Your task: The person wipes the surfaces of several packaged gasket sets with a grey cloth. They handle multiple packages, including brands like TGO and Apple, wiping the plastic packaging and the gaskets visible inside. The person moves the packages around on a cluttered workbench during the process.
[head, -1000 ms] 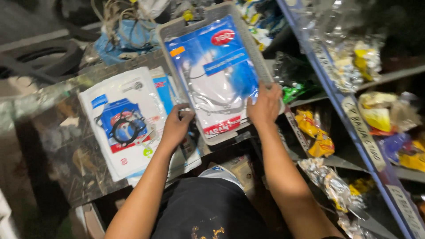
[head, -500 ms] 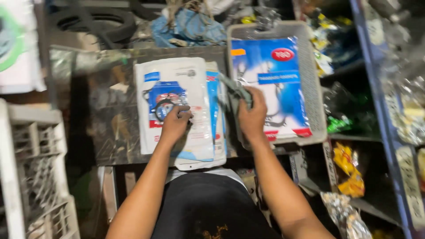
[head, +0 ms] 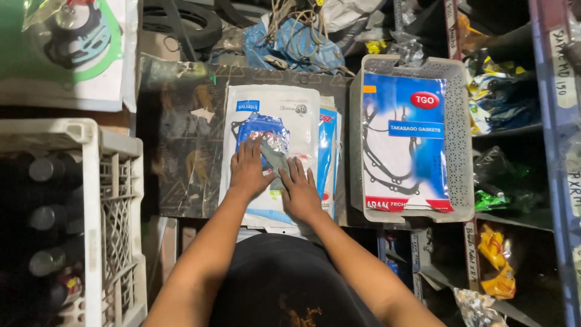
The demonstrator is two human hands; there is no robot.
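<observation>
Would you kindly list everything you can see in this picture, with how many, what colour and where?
Flat plastic gasket packets: a small stack, white and blue, on the dark work surface, under both hands.
Small grey flat piece: one, on the top packet, between the hands.
Perforated plastic tray: one, pale grey, right of the stack.
Large gasket packet: one, blue and white, lying in the tray.
Slatted plastic crate: one, white, at left, holding dark bottles.
Green and white gasket packet: one, top left.
Rubber tyre: one, black, top.
Metal shelving: blue, at right, with bagged parts.
Left hand: flat on the top packet.
Right hand: flat on the top packet.
</observation>
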